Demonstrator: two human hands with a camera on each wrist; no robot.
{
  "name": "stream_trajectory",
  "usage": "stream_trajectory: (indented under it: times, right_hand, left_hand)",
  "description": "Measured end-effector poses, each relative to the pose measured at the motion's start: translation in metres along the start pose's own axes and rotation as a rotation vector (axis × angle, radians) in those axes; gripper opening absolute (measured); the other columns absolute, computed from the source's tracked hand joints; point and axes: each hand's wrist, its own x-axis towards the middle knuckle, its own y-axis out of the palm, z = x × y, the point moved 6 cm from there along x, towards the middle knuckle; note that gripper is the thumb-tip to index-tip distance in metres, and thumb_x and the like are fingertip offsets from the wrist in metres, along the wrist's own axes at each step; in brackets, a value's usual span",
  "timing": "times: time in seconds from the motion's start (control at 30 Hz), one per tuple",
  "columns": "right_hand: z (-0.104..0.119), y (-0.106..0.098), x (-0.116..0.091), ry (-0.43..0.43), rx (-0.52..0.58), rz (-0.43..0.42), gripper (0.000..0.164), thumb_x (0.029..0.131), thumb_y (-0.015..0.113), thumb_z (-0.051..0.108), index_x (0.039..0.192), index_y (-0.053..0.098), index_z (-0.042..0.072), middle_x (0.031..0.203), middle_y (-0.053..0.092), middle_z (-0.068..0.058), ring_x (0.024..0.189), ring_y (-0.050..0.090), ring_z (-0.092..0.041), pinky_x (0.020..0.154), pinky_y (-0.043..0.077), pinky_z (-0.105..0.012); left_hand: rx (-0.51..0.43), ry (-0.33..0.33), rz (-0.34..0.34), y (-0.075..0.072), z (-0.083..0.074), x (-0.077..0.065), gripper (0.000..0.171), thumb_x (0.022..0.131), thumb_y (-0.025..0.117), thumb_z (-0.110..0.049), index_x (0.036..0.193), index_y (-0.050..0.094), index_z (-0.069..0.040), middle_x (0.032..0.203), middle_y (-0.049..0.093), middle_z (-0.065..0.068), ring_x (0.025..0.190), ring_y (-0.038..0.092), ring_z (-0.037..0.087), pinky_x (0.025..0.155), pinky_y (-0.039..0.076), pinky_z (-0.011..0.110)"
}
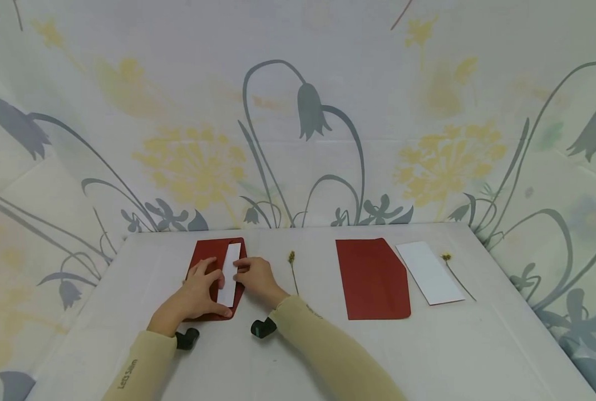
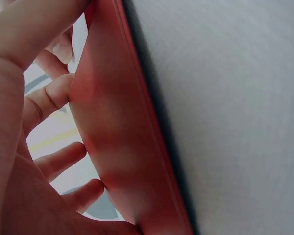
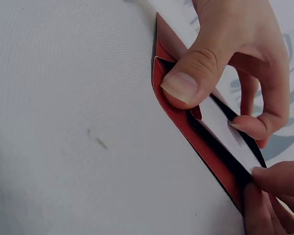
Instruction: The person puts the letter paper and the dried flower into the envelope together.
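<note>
On the left of the table lies a red envelope [image 1: 205,249] with its flap side to the right. A white card [image 1: 231,256] sits partly inside its opening, with a narrow strip showing. My left hand [image 1: 196,292] holds the envelope, its thumb [image 3: 183,88] pressing the near corner by the opening and a curled finger touching the card strip. In the left wrist view, fingertips meet the edge of the red paper [image 2: 122,127]. From the right, my right hand [image 1: 257,281] pinches the card's outer edge between thumb and fingers, seen low in the right wrist view.
Right of the hands lies a small dried flower [image 1: 291,258] on a stem. Farther right are a second red envelope [image 1: 373,278], another white card [image 1: 430,273] and a second dried flower [image 1: 446,257]. A flower-patterned cloth [image 1: 298,167] stands behind the table.
</note>
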Motion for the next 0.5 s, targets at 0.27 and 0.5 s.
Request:
stream_trajectory:
  times: [0.27,0.5]
  right_hand:
    - [0.004,0.009,-0.001,-0.006,0.008,-0.003,0.027,0.085,0.075,0.002,0.111,0.075,0.005,0.086,0.073,0.0,0.077,0.062,-0.003,0.064,0.049,-0.017]
    - [0.004,0.018,0.002,-0.01,-0.003,-0.027,0.027,0.085,0.075,0.003,0.112,0.075,0.005,0.088,0.073,0.0,0.08,0.064,-0.004,0.064,0.05,-0.016]
  left_hand:
    - [0.011,0.004,0.005,0.0,0.0,0.0,0.053,0.063,0.092,-0.046,0.09,0.054,-0.021,0.152,0.025,0.027,0.139,0.014,0.058,0.092,0.021,0.085]
    - [0.005,0.016,0.003,0.0,-0.002,0.0,0.052,0.064,0.093,-0.045,0.09,0.054,-0.021,0.151,0.026,0.028,0.138,0.016,0.06,0.091,0.022,0.085]
